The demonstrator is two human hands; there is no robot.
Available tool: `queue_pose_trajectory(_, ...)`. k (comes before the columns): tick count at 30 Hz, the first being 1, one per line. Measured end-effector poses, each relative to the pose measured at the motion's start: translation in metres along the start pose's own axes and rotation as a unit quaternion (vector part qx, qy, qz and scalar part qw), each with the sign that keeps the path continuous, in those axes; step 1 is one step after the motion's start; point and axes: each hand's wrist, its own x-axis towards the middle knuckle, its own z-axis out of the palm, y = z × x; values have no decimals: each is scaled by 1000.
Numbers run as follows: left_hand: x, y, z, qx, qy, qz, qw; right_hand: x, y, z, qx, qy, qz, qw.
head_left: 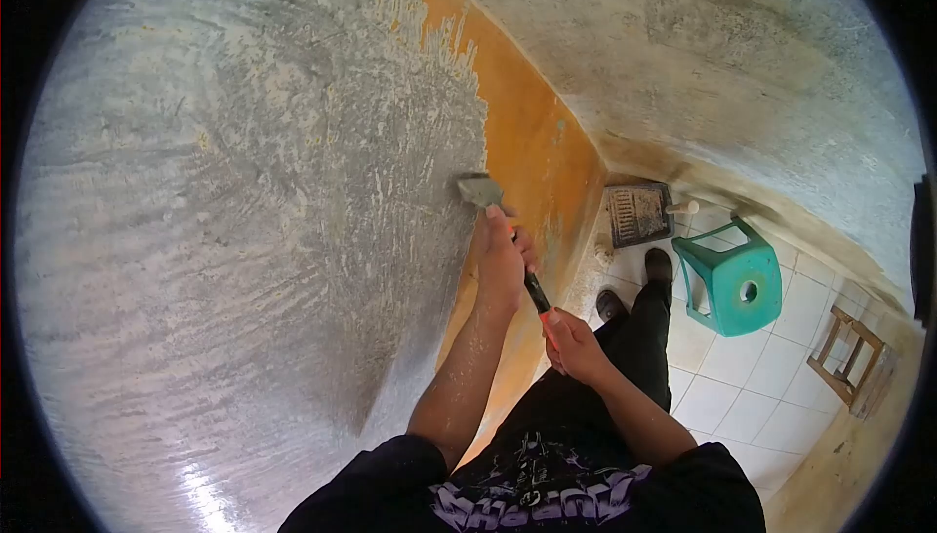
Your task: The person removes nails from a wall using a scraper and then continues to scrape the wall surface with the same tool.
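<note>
Both my hands grip one long-handled scraper with a black and red handle. Up near the blade, my left hand is wrapped round the neck, thumb pointing along it. Lower down, my right hand closes on the red end of the handle. The flat metal scraper blade lies at the wall, right at the ragged border between the orange paint and the scraped grey-white surface. Pale flecks cover my left forearm.
On the tiled floor, a dirty paint tray lies in the corner with a roller handle beside it. A green plastic stool stands close to my feet. A small wooden frame is at the right wall.
</note>
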Motion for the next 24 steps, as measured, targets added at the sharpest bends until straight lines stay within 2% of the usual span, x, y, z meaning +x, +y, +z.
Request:
queue_pose_trajectory(2, -6, -6, -6, 7, 2, -8, 1000, -6, 13, -2, 12, -16, 17, 1000)
queue_pose_trajectory(13, -4, -2, -1, 5, 7, -13, 1000, -7, -3, -2, 12, -23, 30, 999)
queue_pose_trajectory(17, -5, 7, 0, -11, -17, -17, 1000, -6, -8, 0, 36, -35, 47, 998)
queue_pose_trajectory(22, 5, 14, 14, -59, -36, -17, 997, -3, -32, -13, -3, -36, 41, 999)
queue_pose_trajectory(24, -1, 12, 13, -51, -17, -18, 998, -6, -30, -12, -6, -39, 43, 998)
